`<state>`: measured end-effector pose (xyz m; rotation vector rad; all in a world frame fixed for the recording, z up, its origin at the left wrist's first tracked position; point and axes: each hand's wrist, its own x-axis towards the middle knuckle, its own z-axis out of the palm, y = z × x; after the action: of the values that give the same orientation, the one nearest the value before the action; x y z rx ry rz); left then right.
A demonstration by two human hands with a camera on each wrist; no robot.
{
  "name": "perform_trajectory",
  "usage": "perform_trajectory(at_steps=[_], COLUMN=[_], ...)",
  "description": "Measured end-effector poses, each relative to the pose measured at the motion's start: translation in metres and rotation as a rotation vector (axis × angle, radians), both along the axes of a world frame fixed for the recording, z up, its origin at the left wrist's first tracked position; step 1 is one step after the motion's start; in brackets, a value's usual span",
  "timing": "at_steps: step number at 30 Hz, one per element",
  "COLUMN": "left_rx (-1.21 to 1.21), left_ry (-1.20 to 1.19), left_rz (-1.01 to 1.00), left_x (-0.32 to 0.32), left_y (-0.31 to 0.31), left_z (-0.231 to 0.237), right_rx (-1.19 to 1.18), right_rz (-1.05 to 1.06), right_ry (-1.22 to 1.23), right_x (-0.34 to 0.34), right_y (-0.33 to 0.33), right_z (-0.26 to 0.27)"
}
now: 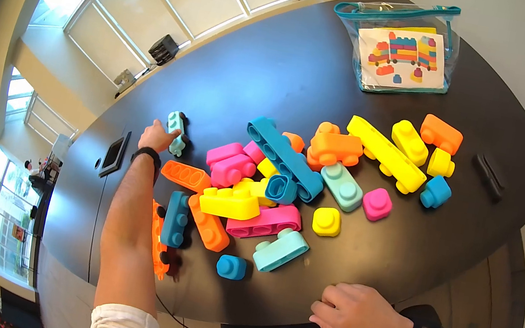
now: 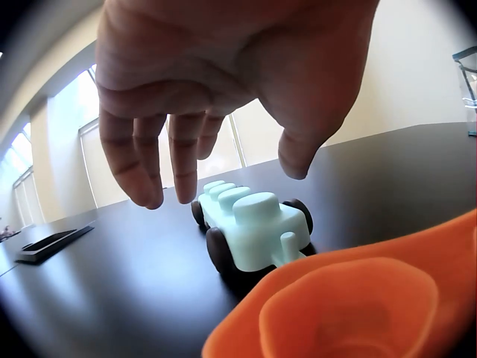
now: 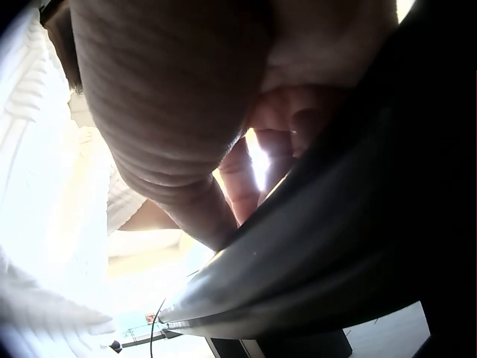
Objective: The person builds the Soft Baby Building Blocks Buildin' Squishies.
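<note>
A mint-green wheeled block (image 2: 257, 224) with studs on top and black wheels stands on the dark table. My left hand (image 1: 156, 137) reaches over it. In the left wrist view the hand's fingers (image 2: 182, 160) hang down on one side and the thumb on the other, with a gap above the studs. An orange block (image 1: 186, 176) lies just nearer than the hand and fills the lower right of that wrist view. My right hand (image 1: 354, 312) rests loosely curled at the table's near edge, holding nothing; its wrist view is mostly dark.
Several large blocks, such as a long blue one (image 1: 284, 159) and a long yellow one (image 1: 387, 156), lie heaped mid-table. An orange wheeled piece (image 1: 159, 238) sits beside my left forearm. A clear zip bag (image 1: 400, 83) stands far right; a black tablet-like device (image 1: 114, 155) lies left.
</note>
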<state>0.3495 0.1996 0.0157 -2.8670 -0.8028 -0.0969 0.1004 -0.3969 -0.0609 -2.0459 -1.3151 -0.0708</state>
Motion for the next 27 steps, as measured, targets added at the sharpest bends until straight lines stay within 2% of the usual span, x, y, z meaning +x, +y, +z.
perform_trajectory(at_steps=[1,3,5,6,7,9,11,13,15,17,19,21,27], left_rx=[-0.023,-0.056,-0.232,-0.273,-0.26,-0.278,-0.309,-0.313,-0.437,-0.522,-0.825,-0.979,-1.004], left_ry=[0.001,0.039,0.095,0.197,0.136,0.104,0.112,0.058,-0.197,-0.153,-0.248,-0.258,-0.506], left_rz=[0.076,0.095,0.148,0.112,0.06,0.116,0.12,0.142,0.236,0.219,0.284,0.332,0.079], left_x=[0.004,0.011,0.021,0.025,0.023,0.017,0.03,0.014,-0.006,-0.013,-0.038,-0.056,-0.137], left_y=[0.002,0.005,0.02,0.026,0.032,0.021,0.066,0.043,0.017,0.057,0.067,0.081,0.055], left_z=[-0.001,-0.006,-0.024,-0.025,-0.034,-0.026,-0.042,-0.029,-0.014,-0.008,0.002,0.015,0.073], right_rx=[-0.001,-0.002,-0.003,-0.007,-0.013,-0.023,-0.036,-0.006,-0.012,-0.013,-0.013,-0.002,0.004], right_rz=[0.005,0.002,-0.006,-0.004,-0.004,-0.008,-0.01,-0.009,-0.01,-0.008,-0.015,-0.019,-0.03], right_ry=[-0.006,0.002,0.011,-0.007,-0.022,-0.024,-0.038,-0.061,-0.073,-0.089,-0.129,-0.144,-0.185], right_x=[0.0,-0.001,-0.001,0.0,-0.001,-0.002,-0.004,-0.004,-0.004,-0.003,-0.004,-0.004,-0.006], right_y=[0.0,0.001,0.001,0.001,0.001,0.001,0.001,0.001,0.001,0.002,0.003,0.002,0.003], right_z=[-0.001,-0.002,-0.002,-0.001,-0.001,-0.004,-0.008,-0.01,-0.009,-0.009,-0.011,-0.012,-0.012])
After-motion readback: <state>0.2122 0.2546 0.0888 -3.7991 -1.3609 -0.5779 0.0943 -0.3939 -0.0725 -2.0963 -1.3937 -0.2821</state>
